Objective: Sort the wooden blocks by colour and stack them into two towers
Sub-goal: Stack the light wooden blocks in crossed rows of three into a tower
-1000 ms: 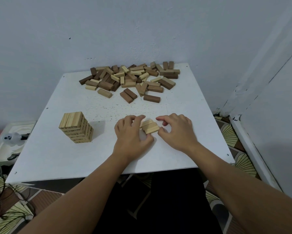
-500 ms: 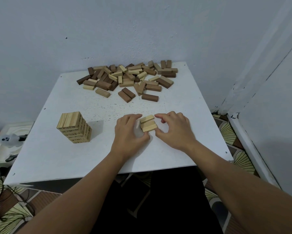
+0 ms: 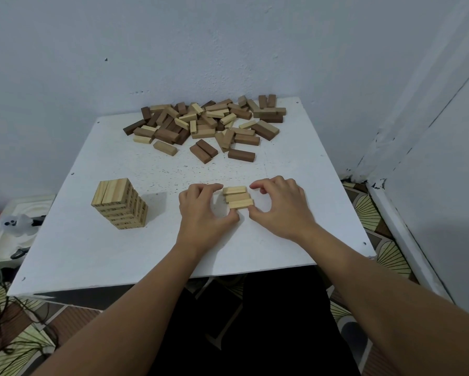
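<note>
Three light wooden blocks (image 3: 237,197) lie side by side in a flat row on the white table (image 3: 92,253), near its front middle. My left hand (image 3: 202,213) curls around their left ends, with the thumb at the nearest block. Against their right ends rests my right hand (image 3: 280,206), fingertips touching. A tower of light blocks (image 3: 119,203) stands several layers high at the left. A mixed pile of light and dark blocks (image 3: 206,124) lies along the far edge by the wall.
A few dark blocks (image 3: 241,155) lie loose in front of the pile. Walls close the back and the right side. A white object and cables (image 3: 8,232) lie on the floor at the left.
The three light blocks between my hands were askew and are now squared into a neat row. My fingers have drawn back to the block ends.
</note>
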`<state>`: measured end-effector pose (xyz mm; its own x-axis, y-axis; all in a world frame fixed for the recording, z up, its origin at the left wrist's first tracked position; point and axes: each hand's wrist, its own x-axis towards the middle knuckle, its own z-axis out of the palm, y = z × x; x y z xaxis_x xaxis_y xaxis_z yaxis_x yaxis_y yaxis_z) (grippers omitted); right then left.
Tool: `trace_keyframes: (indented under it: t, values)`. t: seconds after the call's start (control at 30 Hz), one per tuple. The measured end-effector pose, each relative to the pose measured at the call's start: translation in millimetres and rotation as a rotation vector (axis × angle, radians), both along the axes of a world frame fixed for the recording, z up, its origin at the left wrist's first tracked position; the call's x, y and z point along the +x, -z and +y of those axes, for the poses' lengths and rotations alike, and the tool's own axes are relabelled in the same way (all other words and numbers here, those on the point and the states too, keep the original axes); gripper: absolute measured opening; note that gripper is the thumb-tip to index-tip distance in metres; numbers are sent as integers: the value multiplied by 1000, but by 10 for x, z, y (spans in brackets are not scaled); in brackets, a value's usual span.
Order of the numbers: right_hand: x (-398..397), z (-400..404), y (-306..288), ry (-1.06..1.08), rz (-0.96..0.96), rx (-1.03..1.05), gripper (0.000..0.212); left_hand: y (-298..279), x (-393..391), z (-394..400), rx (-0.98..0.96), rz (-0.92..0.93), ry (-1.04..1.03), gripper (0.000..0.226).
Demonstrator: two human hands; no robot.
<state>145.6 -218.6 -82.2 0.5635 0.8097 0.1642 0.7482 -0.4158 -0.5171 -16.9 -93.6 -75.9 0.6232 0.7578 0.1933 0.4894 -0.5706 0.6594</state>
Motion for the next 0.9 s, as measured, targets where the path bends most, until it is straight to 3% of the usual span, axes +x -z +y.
trace_keyframes:
  t: [0.17,0.47,0.9]
  values:
    - [7,-4,3,-6,-8,6,39,-10,0,2,-29,-8,-4,61]
    - [-4,1,-16,2,7,-2,48,-42,0,-6,-46,-11,-10,56]
    - [-6,-17,-35,4,39,26,20,-36,5,23,-36,7,-8,51]
